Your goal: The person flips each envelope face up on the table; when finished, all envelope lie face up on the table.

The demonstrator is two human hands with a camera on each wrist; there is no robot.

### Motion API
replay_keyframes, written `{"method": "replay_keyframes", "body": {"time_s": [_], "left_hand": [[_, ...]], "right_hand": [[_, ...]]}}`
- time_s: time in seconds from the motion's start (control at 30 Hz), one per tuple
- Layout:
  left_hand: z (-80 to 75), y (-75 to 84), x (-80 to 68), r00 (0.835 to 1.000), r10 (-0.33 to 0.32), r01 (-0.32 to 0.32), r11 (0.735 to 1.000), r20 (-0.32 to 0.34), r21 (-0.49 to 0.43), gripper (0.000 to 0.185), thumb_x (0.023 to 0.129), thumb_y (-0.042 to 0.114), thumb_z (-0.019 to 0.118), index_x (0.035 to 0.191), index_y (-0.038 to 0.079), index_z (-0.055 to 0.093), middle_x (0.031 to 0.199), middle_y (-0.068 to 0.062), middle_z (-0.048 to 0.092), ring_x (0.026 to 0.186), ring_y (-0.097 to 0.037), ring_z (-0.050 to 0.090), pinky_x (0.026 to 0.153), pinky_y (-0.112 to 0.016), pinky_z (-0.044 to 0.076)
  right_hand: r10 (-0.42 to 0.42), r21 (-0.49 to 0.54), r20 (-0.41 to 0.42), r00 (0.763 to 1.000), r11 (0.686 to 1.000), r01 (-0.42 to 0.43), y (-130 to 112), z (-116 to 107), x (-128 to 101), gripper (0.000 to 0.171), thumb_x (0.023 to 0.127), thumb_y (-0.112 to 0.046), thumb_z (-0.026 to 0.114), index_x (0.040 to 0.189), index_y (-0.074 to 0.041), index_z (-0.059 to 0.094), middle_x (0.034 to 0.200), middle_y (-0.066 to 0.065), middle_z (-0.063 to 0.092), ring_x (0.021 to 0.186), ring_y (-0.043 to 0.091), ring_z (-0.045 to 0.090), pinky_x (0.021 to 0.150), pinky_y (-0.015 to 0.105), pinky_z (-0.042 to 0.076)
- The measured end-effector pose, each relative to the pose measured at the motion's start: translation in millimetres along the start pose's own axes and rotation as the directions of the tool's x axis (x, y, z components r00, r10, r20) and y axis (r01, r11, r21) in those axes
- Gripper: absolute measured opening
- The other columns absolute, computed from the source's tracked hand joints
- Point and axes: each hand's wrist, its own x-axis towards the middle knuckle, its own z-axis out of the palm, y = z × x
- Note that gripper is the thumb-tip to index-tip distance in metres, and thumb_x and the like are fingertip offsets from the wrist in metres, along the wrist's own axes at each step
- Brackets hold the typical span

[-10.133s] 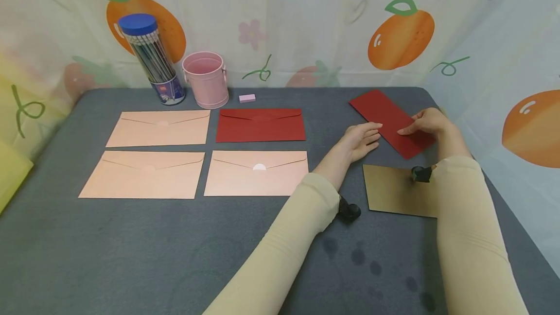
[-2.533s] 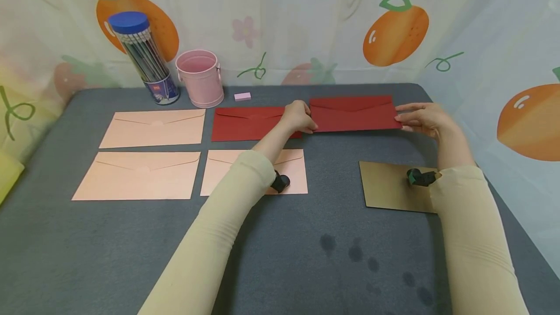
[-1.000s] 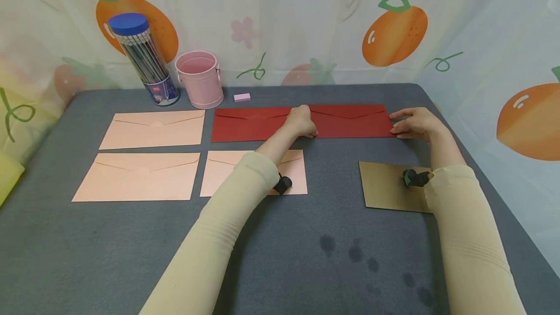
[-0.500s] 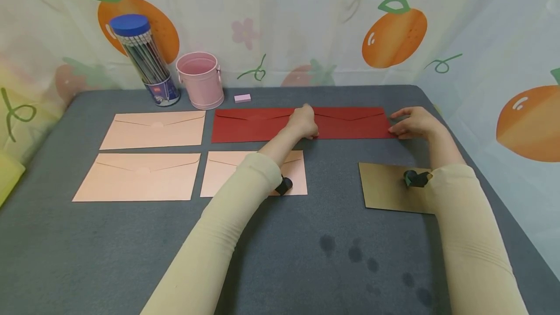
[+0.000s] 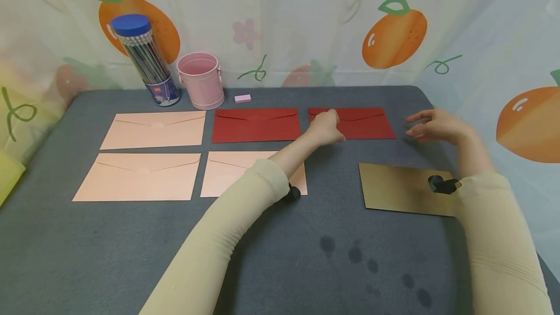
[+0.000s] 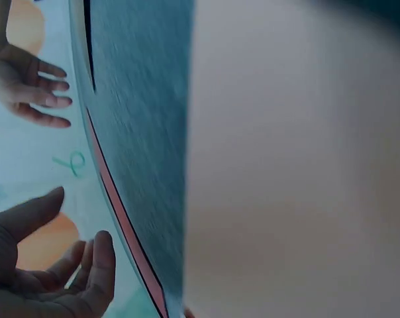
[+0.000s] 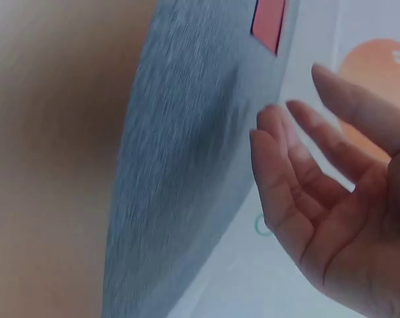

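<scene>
Two red envelopes lie side by side in the far row with a narrow gap between them. Over the right red envelope (image 5: 367, 123) hovers my left hand (image 5: 324, 128), covering part of its flap. In the left wrist view that hand shows thumb and fingers apart, with nothing held. To the right of this envelope is my right hand (image 5: 439, 125), raised off the table with fingers loosely bent and holding nothing. The left red envelope (image 5: 255, 125) lies flat, touched by neither hand. Below the right forearm lies a gold envelope-sized piece (image 5: 402, 188), partly hidden by the sleeve.
Peach envelopes (image 5: 153, 130) lie at the left, and a paler pink envelope (image 5: 236, 169) is partly under the left forearm. At the back stand a pencil tub (image 5: 146, 62) with a blue lid, a pink bucket (image 5: 202, 84) and a small pink block (image 5: 242, 98).
The second red envelope, earlier slanted at the right and then held up by both hands, now lies flat beside the first. Both hands have come off it and shifted right.
</scene>
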Motion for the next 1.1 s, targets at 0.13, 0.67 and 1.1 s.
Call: {"method": "replay_keyframes", "body": {"time_s": [0.13, 0.67, 1.1], "left_hand": [[9.1, 10.9, -5.8, 0.994, 0.074, -0.068, 0.994, 0.084, -0.082, 0.05, 0.089, 0.02, 0.073, 0.13, 0.001, 0.052, 0.121, -0.013, 0.063, 0.106, -0.023, 0.06, 0.079, -0.028, 0.049], [44.3, 34.9, -17.1, 0.937, 0.19, -0.202, 0.979, 0.295, 0.013, 0.063, 0.086, 0.028, 0.076, 0.139, 0.005, 0.049, 0.139, -0.01, 0.057, 0.125, -0.02, 0.056, 0.09, -0.024, 0.049], [55.2, 33.1, -21.8, 0.934, 0.121, -0.205, 0.952, 0.337, 0.227, 0.082, 0.077, 0.04, 0.084, 0.146, 0.021, 0.045, 0.147, -0.005, 0.039, 0.13, -0.019, 0.038, 0.104, -0.028, 0.041]], "right_hand": [[-0.024, -0.038, 0.027, 0.999, 0.999, 0.025, 6.4, -3.3, -11.6, 0.062, 0.098, -0.024, 0.061, 0.147, 0.005, 0.036, 0.115, -0.004, 0.068, 0.093, -0.009, 0.064, 0.091, 0.031, 0.058], [-0.042, -0.011, 0.136, 0.99, 0.999, 0.044, 46.7, -18.0, -45.9, 0.053, 0.095, -0.015, 0.065, 0.139, 0.003, 0.044, 0.112, -0.01, 0.066, 0.1, -0.002, 0.064, 0.085, 0.02, 0.056], [-0.012, -0.073, 0.2, 0.98, 0.997, 0.027, 84.8, -13.9, -60.6, 0.053, 0.092, -0.015, 0.068, 0.137, 0.002, 0.045, 0.112, -0.011, 0.053, 0.097, 0.0, 0.051, 0.08, 0.022, 0.052]]}}
